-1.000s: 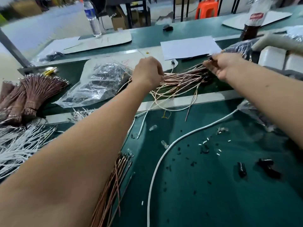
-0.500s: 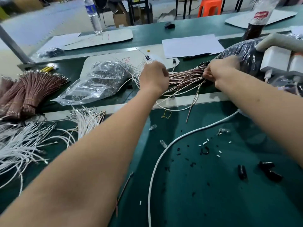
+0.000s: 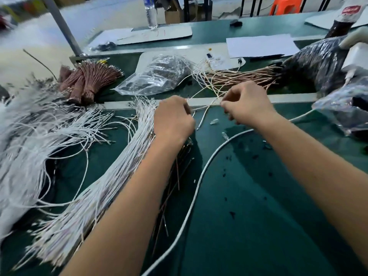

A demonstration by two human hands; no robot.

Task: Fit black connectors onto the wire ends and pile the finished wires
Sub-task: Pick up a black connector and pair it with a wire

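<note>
Between the two hands at mid-frame, a thin pale wire (image 3: 207, 103) runs left to right; left hand (image 3: 173, 118) and right hand (image 3: 246, 102) both pinch it, the loose copper-and-white wire heap (image 3: 239, 76) just above.

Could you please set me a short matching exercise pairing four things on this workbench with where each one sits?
Things:
1. tied brown wire bundle
2. clear plastic bag
3. water bottle
4. white sheet of paper

Places:
A. far edge of the bench, upright
B. far right, beyond the loose wires
C. far left, behind the white wires
D. centre, between the bundle and the loose wires

Pairs: 1-C, 2-D, 3-A, 4-B
</note>
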